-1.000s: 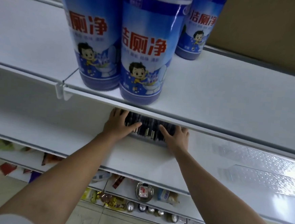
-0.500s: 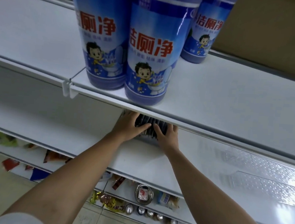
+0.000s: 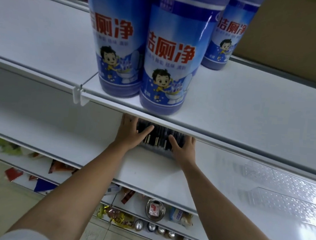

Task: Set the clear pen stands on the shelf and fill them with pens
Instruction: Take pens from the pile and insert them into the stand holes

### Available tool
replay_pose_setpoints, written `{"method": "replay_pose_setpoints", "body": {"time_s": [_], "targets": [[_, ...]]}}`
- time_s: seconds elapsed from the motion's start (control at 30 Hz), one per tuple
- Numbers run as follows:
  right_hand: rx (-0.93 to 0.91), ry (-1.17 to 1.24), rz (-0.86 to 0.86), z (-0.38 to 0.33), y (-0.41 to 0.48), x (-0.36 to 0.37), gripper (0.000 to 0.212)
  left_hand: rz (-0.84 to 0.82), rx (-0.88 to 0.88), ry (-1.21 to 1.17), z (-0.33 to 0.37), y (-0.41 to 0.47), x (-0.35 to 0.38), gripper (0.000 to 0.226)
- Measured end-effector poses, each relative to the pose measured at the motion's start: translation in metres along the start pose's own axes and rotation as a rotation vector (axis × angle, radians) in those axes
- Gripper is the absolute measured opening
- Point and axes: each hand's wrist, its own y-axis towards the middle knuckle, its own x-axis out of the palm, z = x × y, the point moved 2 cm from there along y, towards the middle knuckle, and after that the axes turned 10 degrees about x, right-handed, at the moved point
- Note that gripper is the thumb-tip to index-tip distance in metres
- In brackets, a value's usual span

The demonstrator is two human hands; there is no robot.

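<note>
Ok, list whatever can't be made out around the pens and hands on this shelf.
- Head view: the far ends of the pens sit hidden under the upper shelf edge.
- Fingertips of the left hand and right hand vanish under that edge; grip unclear.
- The blue bottles: tops cut off by the frame's top.
- The clear stands at right: outlines lost in glare.
- The lower-shelf goods: blurred, labels too small.

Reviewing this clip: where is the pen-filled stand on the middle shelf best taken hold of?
By its two short ends, coming from the front. The pen stand is wide and low, tucked under the upper shelf, which blocks a reach from above; the left hand and right hand flank those ends.
</note>
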Motion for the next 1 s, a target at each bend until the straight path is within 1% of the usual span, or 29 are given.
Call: {"method": "replay_pose_setpoints", "body": {"time_s": [0.1,0.13,0.23,0.33,0.37,0.43,0.5,0.57,0.67,0.77,0.83,0.9,0.93,1.0], "targets": [[0.005,0.002,-0.016,-0.002,-0.003,-0.004,0.051,0.018,-0.003,0.014,-0.001,0.003,-0.002,0.099],[0.009,0.003,-0.02,-0.003,-0.004,-0.005,0.051,0.008,-0.003,0.015,0.0,0.004,0.0,0.101],[0.008,0.01,-0.018,-0.002,-0.006,-0.006,0.048,-0.052,0.003,0.011,0.004,0.001,0.009,0.1],[0.01,-0.011,-0.002,-0.001,-0.005,-0.008,0.031,-0.099,0.057,-0.007,0.006,-0.002,0.012,0.097],[0.005,-0.018,-0.001,-0.001,-0.004,-0.009,0.03,-0.118,0.066,-0.015,0.008,-0.003,0.012,0.096],[-0.012,-0.037,0.0,0.0,-0.003,-0.01,0.033,-0.143,0.078,-0.029,0.009,-0.002,0.011,0.091],[-0.03,-0.068,0.004,0.003,-0.002,-0.012,0.032,-0.156,0.1,-0.043,0.012,-0.001,0.011,0.087],[-0.042,-0.096,-0.007,0.007,-0.001,-0.013,0.034,-0.162,0.124,-0.063,0.017,-0.001,0.013,0.092],[-0.024,-0.101,-0.015,0.016,0.003,-0.017,0.025,-0.187,0.112,-0.077,0.029,-0.004,0.021,0.101],[0.02,-0.058,0.01,0.02,0.006,-0.024,0.029,-0.197,0.097,-0.109,0.047,-0.008,0.036,0.104],[0.044,-0.038,0.017,0.025,0.012,-0.027,0.032,-0.166,0.101,-0.107,0.057,-0.01,0.045,0.101],[0.058,-0.034,0.032,0.028,0.013,-0.032,0.029,-0.145,0.097,-0.102,0.066,-0.013,0.051,0.097],[0.05,-0.038,0.031,0.032,0.015,-0.035,0.025,-0.155,0.095,-0.11,0.071,-0.014,0.055,0.096],[0.043,-0.045,0.04,0.043,0.02,-0.041,0.025,-0.207,0.093,-0.131,0.079,-0.014,0.064,0.095]]}}
